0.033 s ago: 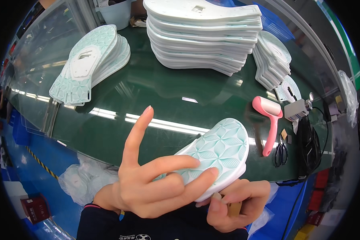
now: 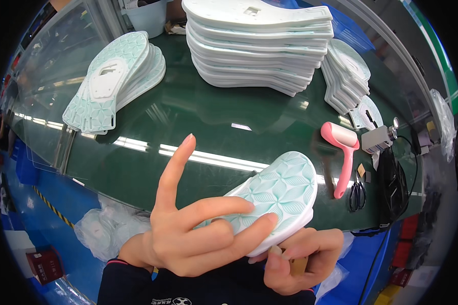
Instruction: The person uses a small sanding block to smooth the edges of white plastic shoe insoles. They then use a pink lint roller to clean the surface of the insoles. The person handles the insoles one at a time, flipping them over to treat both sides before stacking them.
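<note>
A white plastic panel with a pale green flower-patterned face [image 2: 285, 185] is held slanted above the near edge of the table. My left hand [image 2: 198, 236] grips it, two fingertips lying on the patterned face and the index finger sticking up away from it. Close against the panel's lower right rim, my right hand [image 2: 305, 259] is curled with a small tan piece [image 2: 298, 265] pinched between its fingers. The panel's underside and its near end are hidden by my left hand.
A tall stack of similar panels [image 2: 254, 56] stands at the back of the green table [image 2: 198, 119]. Smaller stacks lie at left [image 2: 107, 81] and right [image 2: 346, 71]. A pink-handled roller [image 2: 345, 157], black scissors [image 2: 358, 195] and a white boxy device [image 2: 377, 140] sit at right.
The panel's far end has shifted very slightly down and to the right. Both hands stay practically where they were.
</note>
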`<state>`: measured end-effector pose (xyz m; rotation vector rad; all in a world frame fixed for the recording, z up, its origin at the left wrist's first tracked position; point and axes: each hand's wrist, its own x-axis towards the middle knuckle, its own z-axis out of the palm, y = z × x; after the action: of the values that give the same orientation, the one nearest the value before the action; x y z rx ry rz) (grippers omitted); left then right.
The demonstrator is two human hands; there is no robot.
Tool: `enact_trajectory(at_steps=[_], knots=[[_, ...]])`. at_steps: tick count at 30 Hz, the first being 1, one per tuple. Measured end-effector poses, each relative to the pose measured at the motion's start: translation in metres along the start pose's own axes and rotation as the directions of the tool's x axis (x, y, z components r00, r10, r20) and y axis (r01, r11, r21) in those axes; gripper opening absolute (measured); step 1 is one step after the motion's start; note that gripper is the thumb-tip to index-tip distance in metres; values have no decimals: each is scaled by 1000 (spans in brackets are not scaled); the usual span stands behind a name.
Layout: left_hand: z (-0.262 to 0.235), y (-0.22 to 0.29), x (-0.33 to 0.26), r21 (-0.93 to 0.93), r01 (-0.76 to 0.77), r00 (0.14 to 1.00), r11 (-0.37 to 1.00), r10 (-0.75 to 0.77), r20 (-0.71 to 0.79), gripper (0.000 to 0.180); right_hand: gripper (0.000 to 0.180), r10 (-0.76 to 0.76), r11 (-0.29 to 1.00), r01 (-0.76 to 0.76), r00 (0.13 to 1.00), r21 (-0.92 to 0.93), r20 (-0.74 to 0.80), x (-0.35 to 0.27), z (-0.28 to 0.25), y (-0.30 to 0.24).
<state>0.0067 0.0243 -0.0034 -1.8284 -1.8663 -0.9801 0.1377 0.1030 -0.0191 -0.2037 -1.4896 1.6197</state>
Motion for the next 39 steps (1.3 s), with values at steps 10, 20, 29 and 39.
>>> enact_trajectory(at_steps=[10, 20, 29, 39], knots=[[-8, -8, -1, -132, 44, 999, 990, -44, 1, 14, 21, -17, 999, 2, 927, -42, -374, 14, -18, -5], [-8, -16, -8, -213, 27, 998, 977, -40, -57, 12, 38, -292, -17, -207, 937, -978, -194, 37, -122, 50], [-11, -17, -2, -154, 91, 995, 984, -97, -35, 6, 31, -127, 376, -390, 877, -840, -464, 43, -162, 47], [-9, -18, 10, -74, 100, 991, 992, -93, 96, 10, 39, -606, 428, 689, 699, -584, 379, 42, -97, -26]])
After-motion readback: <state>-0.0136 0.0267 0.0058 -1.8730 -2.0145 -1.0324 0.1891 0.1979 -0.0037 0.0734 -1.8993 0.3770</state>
